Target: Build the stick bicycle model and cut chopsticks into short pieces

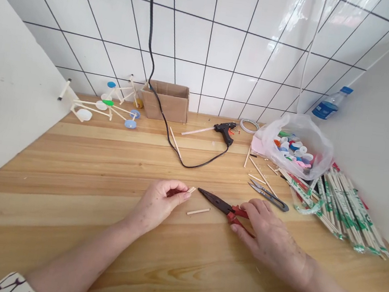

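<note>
The left hand (pixel 160 204) pinches short pale wooden stick pieces (pixel 191 190) between thumb and fingers, their ends poking out to the right (how many, I cannot tell). The right hand (pixel 269 235) grasps the red-handled, dark metal long-nose pliers (pixel 220 203), whose nose looks closed or nearly so. The key relation seems to be tip to stick: the pliers' long axis slants up and leftward, bringing the tip just beside the pinched ends, apparently apart. Nearer the wearer than the nose, a loose short round wooden stick (pixel 198 211) lies on the tabletop, rising slightly to the right; the left hand is nearer to it. Farther right lie grey metal thread snips (pixel 268 196).
</note>
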